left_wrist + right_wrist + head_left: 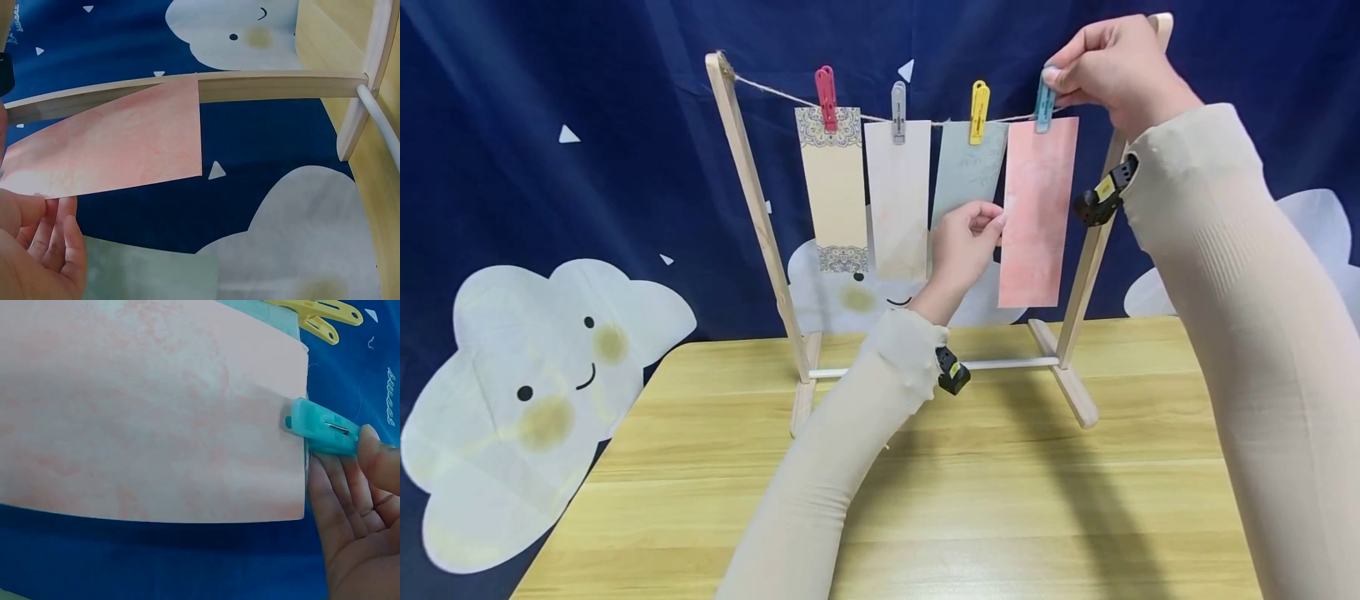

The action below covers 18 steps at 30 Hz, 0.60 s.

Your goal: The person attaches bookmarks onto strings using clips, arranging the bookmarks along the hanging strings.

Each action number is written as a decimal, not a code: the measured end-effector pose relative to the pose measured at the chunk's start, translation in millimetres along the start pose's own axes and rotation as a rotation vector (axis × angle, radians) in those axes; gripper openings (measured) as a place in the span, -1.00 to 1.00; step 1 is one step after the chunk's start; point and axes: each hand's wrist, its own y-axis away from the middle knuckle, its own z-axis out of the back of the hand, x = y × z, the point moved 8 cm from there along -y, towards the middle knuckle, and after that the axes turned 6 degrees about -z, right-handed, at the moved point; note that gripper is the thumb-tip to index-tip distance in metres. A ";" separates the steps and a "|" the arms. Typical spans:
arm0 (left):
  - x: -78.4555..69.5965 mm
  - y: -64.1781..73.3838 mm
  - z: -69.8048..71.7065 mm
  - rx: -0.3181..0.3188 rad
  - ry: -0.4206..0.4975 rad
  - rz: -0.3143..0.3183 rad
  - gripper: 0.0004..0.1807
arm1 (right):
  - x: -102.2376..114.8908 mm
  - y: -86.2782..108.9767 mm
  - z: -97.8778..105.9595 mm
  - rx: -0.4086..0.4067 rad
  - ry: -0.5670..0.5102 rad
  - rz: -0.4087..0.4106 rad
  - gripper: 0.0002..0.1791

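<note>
A pink sheet of paper (1037, 225) hangs at the right end of the string, under a blue clothespin (1045, 102). My right hand (1120, 71) pinches that clothespin by its upper end; the right wrist view shows the clothespin (325, 428) over the paper's top edge, thumb on its handle. My left hand (964, 246) pinches the left edge of the pink sheet partway down. Left of it hang a grey-green sheet (970, 162) on a yellow clothespin (979, 112), a whitish sheet (897, 200) on a grey clothespin (898, 112), and a patterned cream sheet (833, 192) on a red clothespin (826, 98).
The string (771, 89) runs between two posts of a wooden stand (752, 183), joined low down by a white rod (1011, 363). It stands on a wood-grain table (985, 492). Behind is a dark blue cloth (625, 167) with printed clouds.
</note>
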 end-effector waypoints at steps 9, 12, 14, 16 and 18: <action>-3.9 -0.8 0.4 -0.017 0.035 -0.008 -0.89 | -0.6 -1.9 0.3 0.049 -0.024 -0.021 -0.93; -5.9 -1.5 1.2 -0.022 0.030 -0.017 -0.89 | -1.6 -3.1 1.3 0.062 -0.025 -0.031 -0.96; -6.1 -1.6 1.3 -0.025 0.026 -0.015 -0.89 | -2.2 -3.6 1.9 0.067 -0.018 -0.035 -0.95; -5.6 -1.7 1.1 -0.027 0.031 -0.013 -0.89 | -2.9 -4.2 2.5 0.067 -0.002 -0.039 -0.95; -4.9 -1.6 0.4 -0.027 0.038 -0.008 -0.89 | -3.4 -4.7 2.6 0.071 0.017 -0.041 -0.94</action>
